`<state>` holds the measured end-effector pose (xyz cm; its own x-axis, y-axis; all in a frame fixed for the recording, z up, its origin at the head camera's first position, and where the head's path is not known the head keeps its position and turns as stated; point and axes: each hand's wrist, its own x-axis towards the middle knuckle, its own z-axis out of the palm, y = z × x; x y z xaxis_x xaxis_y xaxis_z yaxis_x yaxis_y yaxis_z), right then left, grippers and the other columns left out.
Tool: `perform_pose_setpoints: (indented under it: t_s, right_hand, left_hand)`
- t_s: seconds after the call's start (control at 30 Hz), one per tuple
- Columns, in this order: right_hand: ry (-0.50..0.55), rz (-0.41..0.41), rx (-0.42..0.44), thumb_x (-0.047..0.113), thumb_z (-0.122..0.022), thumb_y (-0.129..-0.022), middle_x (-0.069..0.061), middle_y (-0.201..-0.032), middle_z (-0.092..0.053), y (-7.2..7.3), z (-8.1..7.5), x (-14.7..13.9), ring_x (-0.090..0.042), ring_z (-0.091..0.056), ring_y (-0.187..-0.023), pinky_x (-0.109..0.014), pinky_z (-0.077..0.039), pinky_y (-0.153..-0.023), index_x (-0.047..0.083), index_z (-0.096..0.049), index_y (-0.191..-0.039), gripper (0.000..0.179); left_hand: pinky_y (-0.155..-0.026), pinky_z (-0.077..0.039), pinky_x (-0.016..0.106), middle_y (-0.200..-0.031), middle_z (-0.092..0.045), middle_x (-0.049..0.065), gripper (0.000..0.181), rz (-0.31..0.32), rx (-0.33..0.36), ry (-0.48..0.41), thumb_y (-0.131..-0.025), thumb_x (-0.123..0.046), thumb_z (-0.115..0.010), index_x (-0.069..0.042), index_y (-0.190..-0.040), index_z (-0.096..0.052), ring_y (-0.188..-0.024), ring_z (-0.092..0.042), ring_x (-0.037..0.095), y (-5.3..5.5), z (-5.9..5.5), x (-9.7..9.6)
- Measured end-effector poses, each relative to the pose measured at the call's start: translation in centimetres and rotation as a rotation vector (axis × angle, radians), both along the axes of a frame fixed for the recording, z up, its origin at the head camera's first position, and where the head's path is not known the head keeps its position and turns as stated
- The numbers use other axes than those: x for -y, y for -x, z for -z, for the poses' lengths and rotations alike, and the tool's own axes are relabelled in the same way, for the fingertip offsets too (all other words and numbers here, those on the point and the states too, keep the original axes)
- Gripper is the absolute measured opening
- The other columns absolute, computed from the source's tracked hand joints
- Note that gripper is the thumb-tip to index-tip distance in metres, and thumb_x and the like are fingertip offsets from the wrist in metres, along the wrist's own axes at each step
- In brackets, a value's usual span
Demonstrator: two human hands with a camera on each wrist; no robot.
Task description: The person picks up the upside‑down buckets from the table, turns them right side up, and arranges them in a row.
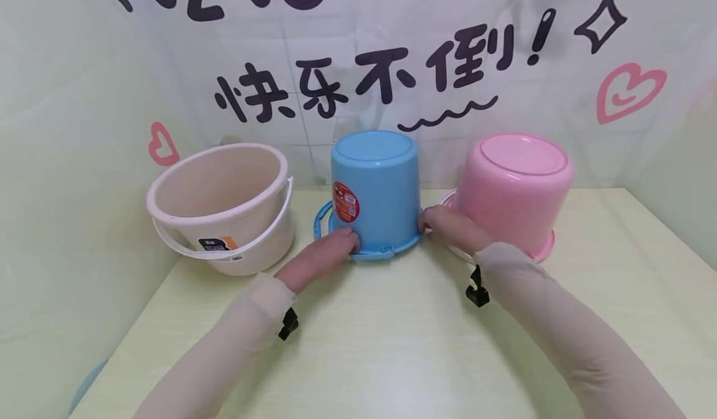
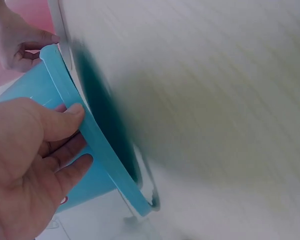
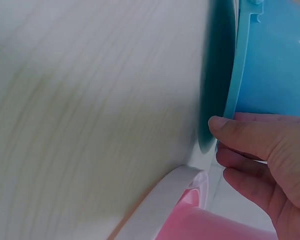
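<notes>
A blue bucket (image 1: 386,188) is upside down in the middle of the table, its base facing up and a round red sticker on its side. My left hand (image 1: 325,254) grips the rim on the left, and in the left wrist view the thumb lies along the blue rim (image 2: 102,142) with the fingers bent beside it. On the opposite side my right hand (image 1: 456,226) pinches the same rim; the right wrist view shows the thumb (image 3: 235,131) at its edge. A dark shadow lies on the table just under the rim. The blue handle (image 1: 319,220) sticks out at the left.
At the left a pale pink bucket (image 1: 266,232) stands upright, its white handle (image 1: 224,254) hanging down in front. A pink bucket (image 1: 510,188) sits upside down close to my right hand. Behind them hangs a white cloth (image 1: 347,33) with black writing, above the pale wooden table (image 1: 386,338).
</notes>
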<state>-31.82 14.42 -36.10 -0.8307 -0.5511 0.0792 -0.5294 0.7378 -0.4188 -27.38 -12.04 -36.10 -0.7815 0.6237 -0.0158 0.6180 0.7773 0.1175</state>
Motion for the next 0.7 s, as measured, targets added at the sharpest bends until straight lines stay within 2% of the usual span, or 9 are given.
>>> perform_pose_setpoints:
  t_s: [0.07,0.1,0.17,0.5,0.7]
  right_hand:
    - [-0.017,-0.014,-0.031,-0.005,-0.064,-0.077,-0.005,-0.083,-0.063,-0.1,-0.2,0.0,-0.019,-0.055,-0.076,-0.031,-0.047,-0.073,0.004,-0.064,-0.08,0.01]
    - [-0.054,-0.045,-0.089,-0.005,-0.068,-0.075,-0.004,-0.081,-0.064,-0.1,-0.3,0.0,-0.018,-0.057,-0.075,-0.031,-0.048,-0.073,0.006,-0.065,-0.08,0.012]
    - [-0.066,-0.064,-0.121,-0.001,-0.072,-0.074,-0.003,-0.08,-0.065,-0.2,-0.4,0.0,-0.017,-0.058,-0.074,-0.03,-0.049,-0.072,0.006,-0.065,-0.078,0.011]
    - [-0.091,-0.082,-0.174,0.004,-0.075,-0.073,-0.002,-0.078,-0.064,-0.6,-0.6,0.1,-0.014,-0.056,-0.071,-0.029,-0.049,-0.07,0.008,-0.065,-0.078,0.012]
    - [-0.119,-0.109,-0.249,0.006,-0.075,-0.074,0.002,-0.072,-0.06,-0.7,-1.0,-0.1,-0.011,-0.053,-0.065,-0.025,-0.047,-0.063,0.009,-0.063,-0.074,0.013]
  left_hand:
    - [-0.082,-0.045,0.029,-0.097,-0.053,0.006,0.013,-0.003,0.013,-0.001,-0.089,0.0,-0.055,-0.001,-0.102,-0.06,-0.091,-0.047,0.018,-0.1,-0.4,0.1]
    - [-0.082,-0.045,0.029,-0.097,-0.053,0.006,0.013,0.0,0.016,-0.003,-0.089,0.0,-0.056,-0.001,-0.102,-0.06,-0.091,-0.048,0.019,-0.1,-0.7,0.1]
    - [-0.082,-0.046,0.03,-0.097,-0.053,0.007,0.014,0.007,0.014,0.002,-0.087,0.0,-0.059,0.0,-0.101,-0.059,-0.091,-0.048,0.019,-0.2,-1.1,0.2]
    - [-0.081,-0.046,0.031,-0.095,-0.053,0.007,0.013,0.053,0.032,-0.001,-0.087,0.0,-0.06,0.0,-0.1,-0.057,-0.089,-0.048,0.019,-0.7,-2.4,0.7]
    - [-0.082,-0.046,0.031,-0.095,-0.053,0.007,0.013,0.08,0.033,-0.016,-0.087,0.001,-0.058,0.0,-0.1,-0.056,-0.09,-0.048,0.019,-1.0,-3.4,0.7]
